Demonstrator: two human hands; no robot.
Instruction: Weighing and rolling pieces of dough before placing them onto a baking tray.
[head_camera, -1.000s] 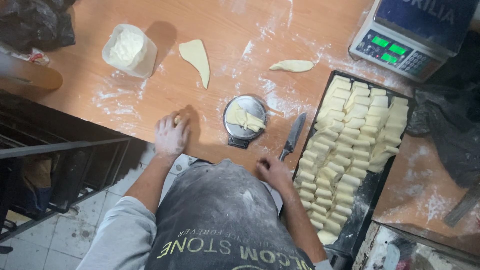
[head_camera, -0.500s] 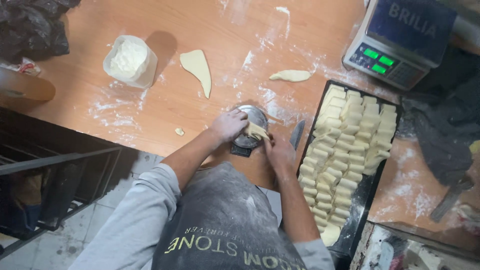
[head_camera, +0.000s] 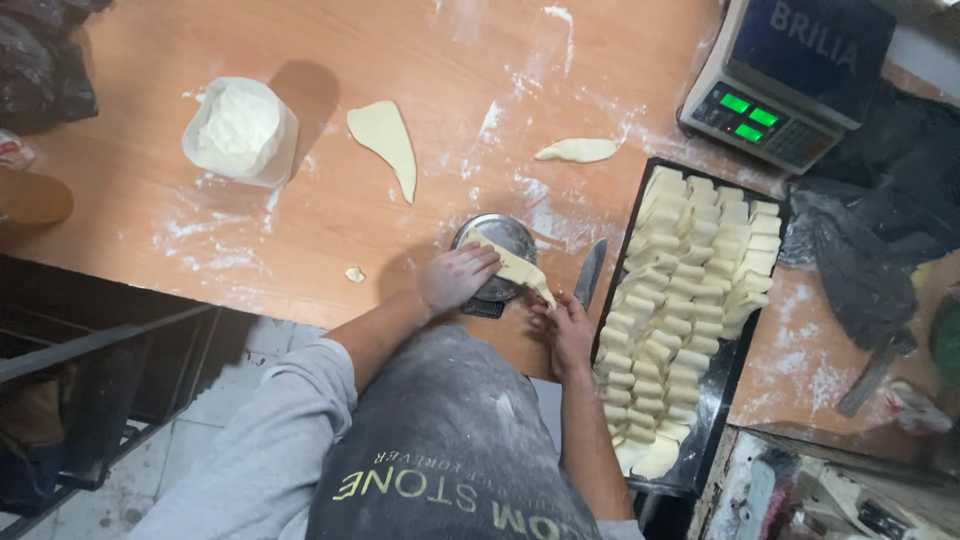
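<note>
Head view: both hands at the table edge.
Left hand (head_camera: 455, 278): fingers curled over the upper end of the dough strip (head_camera: 515, 266), atop the small scale (head_camera: 495, 262).
Strip axis: slants from left fingers down-right to right fingers.
Right hand (head_camera: 568, 325): fingertips pinch the lower end; knife (head_camera: 590, 273) just right.
Nearer hand: both touching.
Change: strip stretched longer than 0.5 s ago.

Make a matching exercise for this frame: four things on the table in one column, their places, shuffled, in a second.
Things
1. dough strip
2. knife
3. flour tub
4. scale

Places
A. far right corner of the table
B. between both hands, over the small round metal dish
C. far left, beside a flat dough piece
D. flat beside the black tray of dough pieces

Pairs: 1-B, 2-D, 3-C, 4-A
</note>
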